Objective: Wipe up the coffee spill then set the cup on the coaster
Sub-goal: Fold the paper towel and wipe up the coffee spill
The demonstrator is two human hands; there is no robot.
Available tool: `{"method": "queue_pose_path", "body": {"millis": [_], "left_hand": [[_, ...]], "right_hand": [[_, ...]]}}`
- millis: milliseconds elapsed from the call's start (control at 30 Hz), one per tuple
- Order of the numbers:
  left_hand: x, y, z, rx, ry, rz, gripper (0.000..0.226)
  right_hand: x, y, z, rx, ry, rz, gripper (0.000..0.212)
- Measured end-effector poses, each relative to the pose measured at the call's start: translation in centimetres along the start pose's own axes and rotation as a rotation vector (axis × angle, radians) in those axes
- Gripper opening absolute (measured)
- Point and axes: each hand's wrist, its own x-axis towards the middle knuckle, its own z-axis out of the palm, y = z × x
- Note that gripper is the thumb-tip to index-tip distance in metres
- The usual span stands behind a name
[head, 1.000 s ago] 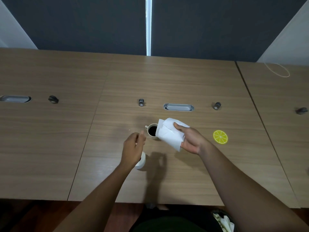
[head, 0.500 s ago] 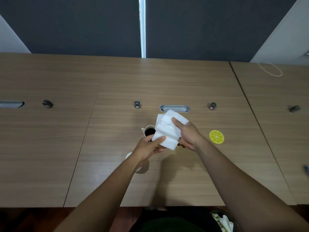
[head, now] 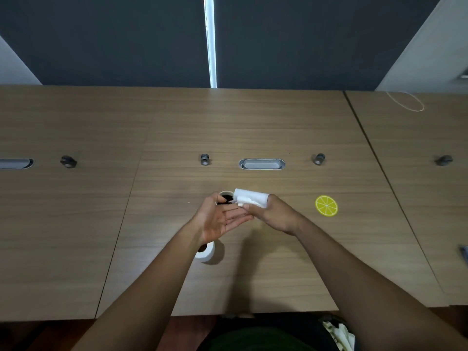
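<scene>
Gripping folded white tissue [head: 250, 198] w/ right hand [head: 274, 216] fingers, left hand [head: 217, 219] fingers spread

Cup [head: 226, 196] on table [head: 278, 127]; coaster [head: 326, 206] right; roll [head: 206, 254] nearer.

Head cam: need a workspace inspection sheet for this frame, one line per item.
Surface: wooden desk, panel seams; no spill visible, may be hidden behind the hands.
Job's things: cup of dark coffee, partly hidden by left hand; folded white tissue; lemon-slice coaster, bare, to the right.
Clutter: tissue roll under left forearm.
Hands: right hand grips the tissue; left hand open, palm up, fingertips at the tissue.
Cables: thin white loop far right; grommet slots with nothing seen running through.
Surroundings: dark partition behind the desk, bright vertical gap in it.
</scene>
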Motion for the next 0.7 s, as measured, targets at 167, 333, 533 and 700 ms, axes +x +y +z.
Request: {"method": "queue_pose_path", "body": {"millis": [167,333,533,700], "left_hand": [[-0.4,-0.6,0.8,0.561,0.243,0.339,0.020],[0.1,-1.1,0.3,0.640,0.009,0.230,0.045],[1.4,-1.6,0.5,0.610,0.040,0.170,0.039],[2.7,-2.2,0.8,0.538,0.036,0.111,0.036]], "right_hand": [[0.2,2.0,-0.6,0.342,0.028,0.090,0.040],[-0.6,2.5,-0.7,0.639,-0.115,0.165,0.043],[-1.4,3.4,-1.5,0.874,-0.158,0.305,0.047],[-1.8,4.4,-3.1,0.858,-0.182,0.330,0.048]]}}
